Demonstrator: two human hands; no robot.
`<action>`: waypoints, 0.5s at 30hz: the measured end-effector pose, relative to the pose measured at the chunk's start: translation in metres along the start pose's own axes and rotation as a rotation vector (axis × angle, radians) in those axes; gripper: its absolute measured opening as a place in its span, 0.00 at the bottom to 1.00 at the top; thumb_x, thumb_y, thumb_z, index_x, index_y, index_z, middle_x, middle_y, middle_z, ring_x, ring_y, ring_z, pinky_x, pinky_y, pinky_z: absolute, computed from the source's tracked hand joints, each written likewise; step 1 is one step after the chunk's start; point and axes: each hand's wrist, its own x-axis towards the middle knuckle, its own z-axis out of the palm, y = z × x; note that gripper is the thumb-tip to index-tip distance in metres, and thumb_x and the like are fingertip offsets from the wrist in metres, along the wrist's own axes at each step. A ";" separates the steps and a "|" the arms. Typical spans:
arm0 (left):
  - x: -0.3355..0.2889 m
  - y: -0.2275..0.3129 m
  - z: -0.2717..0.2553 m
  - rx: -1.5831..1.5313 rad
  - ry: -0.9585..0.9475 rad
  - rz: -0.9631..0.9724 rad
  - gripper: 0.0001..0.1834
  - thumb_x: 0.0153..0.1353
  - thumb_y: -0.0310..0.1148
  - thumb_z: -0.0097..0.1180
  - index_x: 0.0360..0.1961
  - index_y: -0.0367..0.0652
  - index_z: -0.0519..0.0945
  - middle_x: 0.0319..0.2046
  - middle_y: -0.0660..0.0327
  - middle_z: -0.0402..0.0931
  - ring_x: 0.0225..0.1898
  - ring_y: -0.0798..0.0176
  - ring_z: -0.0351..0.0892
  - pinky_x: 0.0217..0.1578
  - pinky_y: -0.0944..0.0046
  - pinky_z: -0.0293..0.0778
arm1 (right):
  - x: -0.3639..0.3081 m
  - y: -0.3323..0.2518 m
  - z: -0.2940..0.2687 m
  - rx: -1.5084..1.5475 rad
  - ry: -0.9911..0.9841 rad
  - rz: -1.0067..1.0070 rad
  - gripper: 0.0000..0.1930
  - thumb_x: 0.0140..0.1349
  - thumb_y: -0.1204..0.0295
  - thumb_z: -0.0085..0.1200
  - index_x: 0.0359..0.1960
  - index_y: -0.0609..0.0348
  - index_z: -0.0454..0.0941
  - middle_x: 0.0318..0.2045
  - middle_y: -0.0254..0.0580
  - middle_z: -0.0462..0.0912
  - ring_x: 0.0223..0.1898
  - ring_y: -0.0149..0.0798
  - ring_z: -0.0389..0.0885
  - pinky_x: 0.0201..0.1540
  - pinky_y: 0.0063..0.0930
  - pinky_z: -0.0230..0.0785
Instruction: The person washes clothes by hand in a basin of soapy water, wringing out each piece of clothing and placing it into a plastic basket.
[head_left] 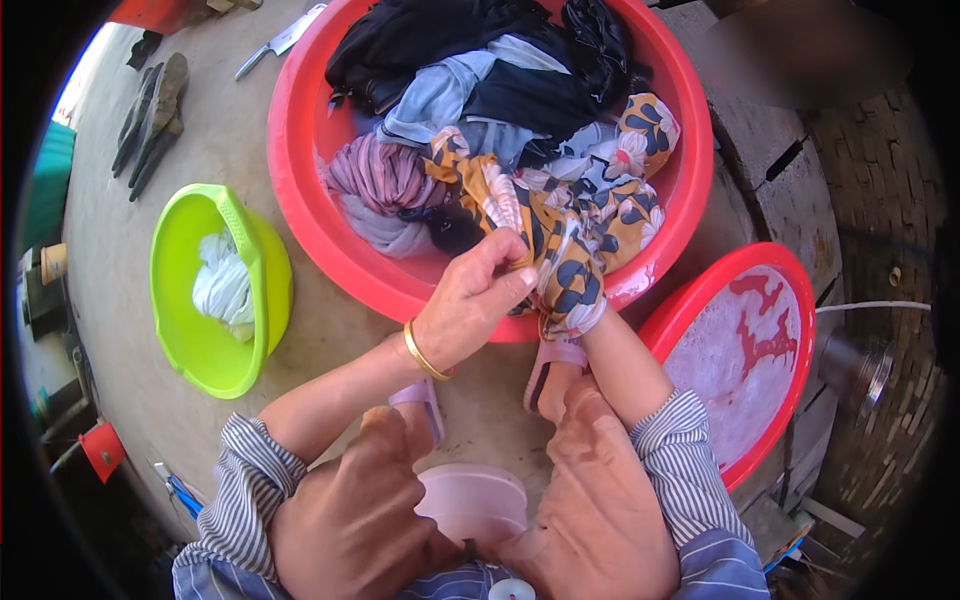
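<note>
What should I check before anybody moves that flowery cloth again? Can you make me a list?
1. Left hand has hold of the flowered cloth: ok, thumb and fingers pinch it.
2. Right hand has hold of it too: cannot tell, the cloth hides that hand.
3. Flowered cloth is clear of the other clothes: not ok, part of it lies among them in the big red tub.
4. Sleeves are rolled up: ok, both forearms are bare.
5. Knife is away from the hands: ok, it lies on the ground past the tub's far left side.
</note>
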 end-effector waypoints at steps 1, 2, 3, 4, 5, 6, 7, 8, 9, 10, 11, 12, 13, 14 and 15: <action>-0.001 -0.003 0.003 -0.034 -0.014 -0.023 0.05 0.61 0.27 0.51 0.33 0.41 0.67 0.29 0.71 0.62 0.31 0.77 0.57 0.34 0.75 0.60 | -0.001 0.002 -0.009 -0.035 0.005 0.012 0.21 0.55 0.61 0.56 0.47 0.62 0.75 0.41 0.55 0.79 0.45 0.52 0.77 0.51 0.33 0.68; 0.000 -0.006 0.001 -0.010 -0.024 -0.036 0.08 0.60 0.28 0.53 0.35 0.40 0.68 0.30 0.67 0.64 0.32 0.74 0.60 0.34 0.72 0.63 | 0.001 0.006 -0.011 -0.065 0.005 0.021 0.21 0.55 0.61 0.56 0.47 0.62 0.75 0.41 0.55 0.79 0.45 0.52 0.77 0.51 0.33 0.68; -0.001 -0.005 -0.003 -0.008 -0.031 -0.041 0.08 0.60 0.28 0.53 0.35 0.40 0.68 0.30 0.67 0.64 0.32 0.74 0.60 0.34 0.72 0.63 | -0.004 0.011 -0.011 -0.096 0.007 0.030 0.21 0.55 0.60 0.55 0.46 0.62 0.75 0.41 0.55 0.79 0.45 0.52 0.77 0.51 0.33 0.68; 0.000 -0.001 -0.008 0.325 -0.052 -0.062 0.10 0.58 0.28 0.55 0.37 0.38 0.68 0.32 0.63 0.66 0.33 0.70 0.64 0.35 0.70 0.65 | -0.003 0.015 -0.011 -0.127 0.009 0.039 0.21 0.56 0.60 0.55 0.46 0.63 0.75 0.41 0.55 0.79 0.45 0.52 0.77 0.51 0.33 0.68; 0.004 0.000 -0.011 0.646 -0.084 -0.075 0.12 0.56 0.28 0.56 0.39 0.37 0.68 0.33 0.58 0.67 0.34 0.66 0.67 0.36 0.67 0.67 | -0.001 0.019 -0.007 -0.170 0.023 0.055 0.21 0.56 0.60 0.55 0.46 0.63 0.75 0.42 0.55 0.79 0.45 0.52 0.77 0.50 0.33 0.68; 0.009 -0.002 -0.013 0.845 -0.003 0.147 0.17 0.53 0.28 0.58 0.42 0.36 0.69 0.37 0.51 0.68 0.37 0.55 0.71 0.38 0.62 0.69 | -0.002 0.023 -0.010 -0.215 0.042 0.076 0.21 0.56 0.60 0.55 0.46 0.63 0.76 0.42 0.55 0.79 0.45 0.52 0.77 0.50 0.33 0.68; 0.017 0.000 -0.012 0.996 0.158 0.360 0.18 0.51 0.27 0.59 0.43 0.37 0.71 0.37 0.51 0.69 0.39 0.49 0.72 0.40 0.59 0.69 | 0.002 0.027 -0.012 -0.262 0.063 0.099 0.21 0.56 0.60 0.55 0.46 0.63 0.76 0.42 0.55 0.79 0.45 0.52 0.77 0.50 0.32 0.68; 0.027 0.011 -0.011 1.045 0.195 0.490 0.18 0.50 0.29 0.60 0.43 0.37 0.71 0.38 0.51 0.69 0.41 0.49 0.72 0.41 0.58 0.68 | 0.007 0.032 -0.007 -0.299 0.073 0.114 0.21 0.56 0.60 0.55 0.45 0.63 0.76 0.42 0.55 0.79 0.45 0.52 0.77 0.50 0.32 0.68; 0.036 0.018 -0.010 1.091 0.238 0.619 0.19 0.50 0.31 0.61 0.43 0.37 0.71 0.39 0.51 0.69 0.42 0.49 0.72 0.43 0.57 0.68 | 0.009 0.040 0.003 -0.334 0.076 0.130 0.21 0.56 0.60 0.55 0.45 0.63 0.76 0.42 0.55 0.79 0.45 0.52 0.77 0.50 0.32 0.68; 0.044 0.016 -0.004 1.081 0.229 0.621 0.19 0.50 0.31 0.61 0.43 0.37 0.71 0.39 0.51 0.69 0.42 0.49 0.72 0.43 0.57 0.68 | 0.002 0.048 0.013 -0.371 0.081 0.147 0.21 0.56 0.60 0.55 0.45 0.63 0.76 0.42 0.55 0.79 0.45 0.52 0.77 0.50 0.32 0.68; 0.052 0.014 0.008 1.064 0.019 0.529 0.20 0.50 0.34 0.60 0.44 0.39 0.72 0.39 0.51 0.69 0.43 0.48 0.71 0.43 0.56 0.67 | 0.006 0.055 0.022 -0.411 0.084 0.164 0.21 0.56 0.60 0.55 0.45 0.63 0.76 0.42 0.55 0.80 0.45 0.52 0.77 0.50 0.32 0.68; 0.057 0.015 0.015 1.056 -0.179 0.428 0.20 0.50 0.37 0.59 0.44 0.41 0.72 0.40 0.51 0.69 0.45 0.47 0.71 0.43 0.55 0.66 | 0.015 0.061 0.033 -0.440 0.073 0.171 0.21 0.56 0.59 0.54 0.45 0.64 0.76 0.42 0.55 0.80 0.45 0.52 0.77 0.50 0.32 0.68; 0.062 0.007 0.020 1.228 -0.298 0.290 0.26 0.48 0.42 0.61 0.47 0.43 0.73 0.43 0.54 0.70 0.47 0.51 0.71 0.46 0.54 0.65 | 0.004 0.062 0.031 -0.468 0.062 0.177 0.21 0.56 0.59 0.54 0.44 0.64 0.77 0.42 0.55 0.80 0.44 0.51 0.77 0.50 0.32 0.68; 0.069 -0.004 0.018 1.458 -0.340 0.208 0.26 0.47 0.43 0.62 0.47 0.44 0.75 0.45 0.55 0.71 0.49 0.53 0.71 0.47 0.52 0.64 | 0.005 0.068 0.042 -0.496 0.050 0.185 0.21 0.56 0.59 0.54 0.44 0.64 0.77 0.42 0.55 0.80 0.44 0.51 0.77 0.50 0.32 0.68; 0.078 -0.017 0.016 1.680 -0.386 0.126 0.27 0.46 0.43 0.62 0.48 0.45 0.76 0.46 0.57 0.71 0.50 0.54 0.71 0.47 0.50 0.64 | 0.005 0.074 0.053 -0.531 0.045 0.195 0.21 0.56 0.59 0.54 0.44 0.64 0.77 0.42 0.55 0.80 0.44 0.51 0.77 0.50 0.32 0.68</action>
